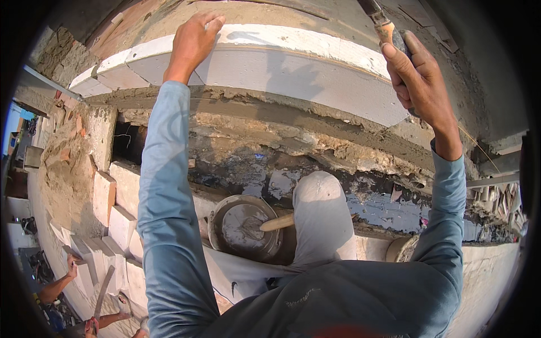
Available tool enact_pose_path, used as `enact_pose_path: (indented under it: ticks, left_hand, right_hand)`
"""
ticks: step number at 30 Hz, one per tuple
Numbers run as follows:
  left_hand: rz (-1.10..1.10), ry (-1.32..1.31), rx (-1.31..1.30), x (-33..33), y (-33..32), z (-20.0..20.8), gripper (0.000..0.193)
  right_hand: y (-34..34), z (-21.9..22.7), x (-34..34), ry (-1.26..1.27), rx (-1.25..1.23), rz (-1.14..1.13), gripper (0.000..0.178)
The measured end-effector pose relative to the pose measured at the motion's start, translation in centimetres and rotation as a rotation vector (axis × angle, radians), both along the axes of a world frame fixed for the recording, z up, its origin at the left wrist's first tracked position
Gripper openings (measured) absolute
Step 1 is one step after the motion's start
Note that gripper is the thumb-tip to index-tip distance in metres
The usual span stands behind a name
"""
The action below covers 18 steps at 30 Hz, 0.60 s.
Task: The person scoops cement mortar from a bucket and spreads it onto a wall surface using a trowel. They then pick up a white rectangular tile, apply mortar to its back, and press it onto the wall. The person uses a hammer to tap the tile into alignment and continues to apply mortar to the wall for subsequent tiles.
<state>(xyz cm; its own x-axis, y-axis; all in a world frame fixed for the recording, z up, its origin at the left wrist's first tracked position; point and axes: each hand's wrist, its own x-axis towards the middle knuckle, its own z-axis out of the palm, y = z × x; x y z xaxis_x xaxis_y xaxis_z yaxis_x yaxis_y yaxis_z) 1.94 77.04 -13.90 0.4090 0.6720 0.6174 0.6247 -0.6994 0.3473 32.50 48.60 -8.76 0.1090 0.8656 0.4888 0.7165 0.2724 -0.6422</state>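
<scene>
From the head view, a row of white blocks (338, 79) crosses the upper part, its long top edge bending toward the rim. Sandy ground (293, 12) runs along its far side; a rough mortar bed (332, 119) lines its near side. Nearer still, a trench with dark, wet patches (389, 213) lies open, narrowed in the middle by the bent knee (322, 217). A bucket (214, 239) of grey mix sits left of the knee, a wooden handle (276, 222) across its rim. Loose white blocks (120, 228) crowd the left side, with another person's hand (72, 265) beyond.

The left grip (194, 42) is over the row's top edge, fingers curled; whether it holds or touches anything cannot be told. The right grip (416, 79), near the row's right end, is closed around the handle of a tool (383, 27) whose metal shaft leaves the top of the view.
</scene>
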Motion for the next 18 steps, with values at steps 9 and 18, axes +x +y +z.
enact_pose_path:
  ticks: [9, 18]
  left_hand:
    - [0.035, 0.34, -0.221, 3.0, 1.5, -3.6, 0.063]
    - [0.032, 0.335, -0.325, 2.4, 1.7, -3.1, 0.067]
  right_hand:
    - [2.9, -4.5, 2.9, -0.625, 0.199, -0.08, 0.045]
    - [1.1, 4.7, -0.2, -0.575, 0.108, -0.098, 0.046]
